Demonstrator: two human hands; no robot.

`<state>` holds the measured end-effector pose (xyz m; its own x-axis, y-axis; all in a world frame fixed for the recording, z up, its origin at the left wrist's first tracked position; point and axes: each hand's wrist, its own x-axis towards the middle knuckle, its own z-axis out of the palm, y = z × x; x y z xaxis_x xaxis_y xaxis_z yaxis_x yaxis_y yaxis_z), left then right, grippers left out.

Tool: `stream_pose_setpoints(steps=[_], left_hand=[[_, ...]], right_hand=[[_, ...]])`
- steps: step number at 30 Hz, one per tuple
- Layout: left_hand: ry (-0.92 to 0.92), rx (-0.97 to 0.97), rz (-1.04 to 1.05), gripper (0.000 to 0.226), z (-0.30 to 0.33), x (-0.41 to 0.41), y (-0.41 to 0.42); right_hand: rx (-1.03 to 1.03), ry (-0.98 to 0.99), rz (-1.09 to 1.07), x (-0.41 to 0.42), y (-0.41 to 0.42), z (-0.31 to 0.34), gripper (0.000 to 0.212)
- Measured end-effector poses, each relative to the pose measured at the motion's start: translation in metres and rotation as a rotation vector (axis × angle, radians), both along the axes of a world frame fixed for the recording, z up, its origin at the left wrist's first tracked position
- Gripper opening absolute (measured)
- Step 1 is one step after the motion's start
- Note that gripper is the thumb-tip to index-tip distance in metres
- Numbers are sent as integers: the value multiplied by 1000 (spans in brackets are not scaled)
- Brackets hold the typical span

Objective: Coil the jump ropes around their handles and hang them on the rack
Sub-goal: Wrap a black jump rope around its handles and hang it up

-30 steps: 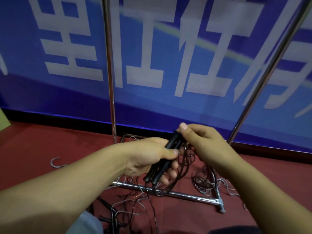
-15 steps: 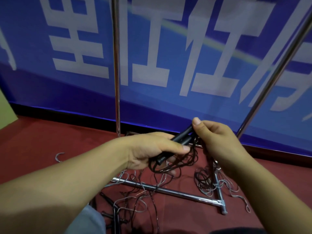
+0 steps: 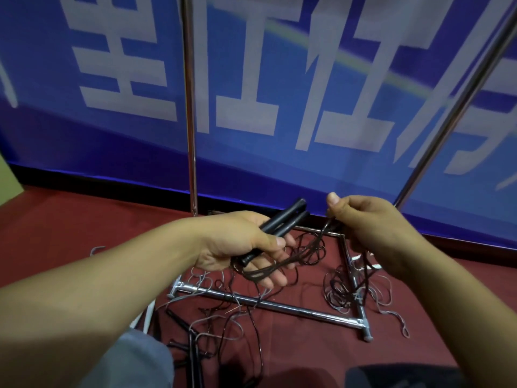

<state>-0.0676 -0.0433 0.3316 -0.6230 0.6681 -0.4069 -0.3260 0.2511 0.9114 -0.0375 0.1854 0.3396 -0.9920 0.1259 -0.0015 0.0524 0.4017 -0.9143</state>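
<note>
Left hand (image 3: 240, 245) grips paired black handles (image 3: 279, 228); right hand (image 3: 372, 225), now drawn apart from them, pinches the dark rope (image 3: 305, 250).

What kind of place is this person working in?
Probably a sports hall or event venue, though I can't be sure. A big blue banner with large white characters covers the wall, the floor is red carpet, and a chrome rack stands over tangled jump ropes.

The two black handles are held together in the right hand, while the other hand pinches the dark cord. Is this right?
Not quite. The head view shows the two black handles held together in the left hand; the right hand pinches the dark cord.
</note>
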Motion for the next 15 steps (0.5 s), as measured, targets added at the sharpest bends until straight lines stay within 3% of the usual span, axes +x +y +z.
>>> stream_pose_setpoints(steps=[4, 9, 11, 15], left_hand=[[72, -92, -44, 19, -3, 1, -20], [83, -198, -90, 23, -8, 5, -50], [72, -203, -105, 24, -9, 6, -60], [135, -195, -130, 12, -7, 8, -69]], right_hand=[[49, -132, 172, 6, 9, 4, 62], [283, -246, 469, 10, 11, 8, 33], [401, -226, 473, 7, 4, 4, 28], [561, -116, 370, -2, -12, -2, 43]])
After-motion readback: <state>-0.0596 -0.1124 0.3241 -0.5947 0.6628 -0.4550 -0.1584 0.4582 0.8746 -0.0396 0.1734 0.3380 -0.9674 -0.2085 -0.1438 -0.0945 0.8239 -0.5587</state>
